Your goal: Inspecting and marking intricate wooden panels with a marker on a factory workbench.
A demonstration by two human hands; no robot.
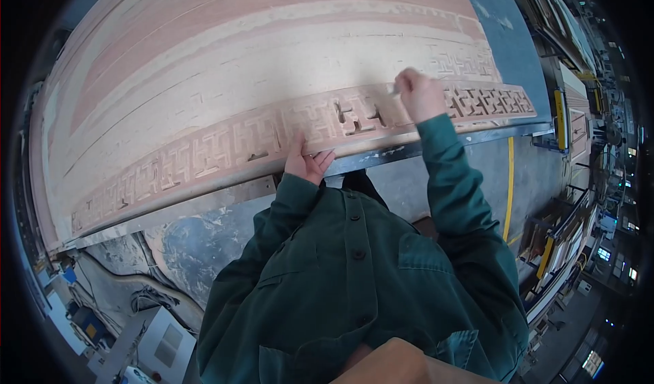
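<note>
A long wooden board (pixel 262 133) with cut fretwork lies along the near edge of the worktable. Its right part has openings cut right through, while the left part shows grooved outlines with the waste pieces still in place. My left hand (pixel 308 163) grips the board's near edge around the middle, thumb on top and fingers curled below. Over the right part my right hand (pixel 417 97) is raised in a closed pinch. A small greyish thing shows at its fingertips, too blurred to name.
The worktable's pale pink, scored surface (pixel 272 50) stretches away behind the board, with a blue strip (pixel 514 50) at the right. A grey machine box (pixel 160 346) and hoses (pixel 146 282) stand lower left. Racks of panels (pixel 555 248) line the right, past a yellow floor line (pixel 509 186).
</note>
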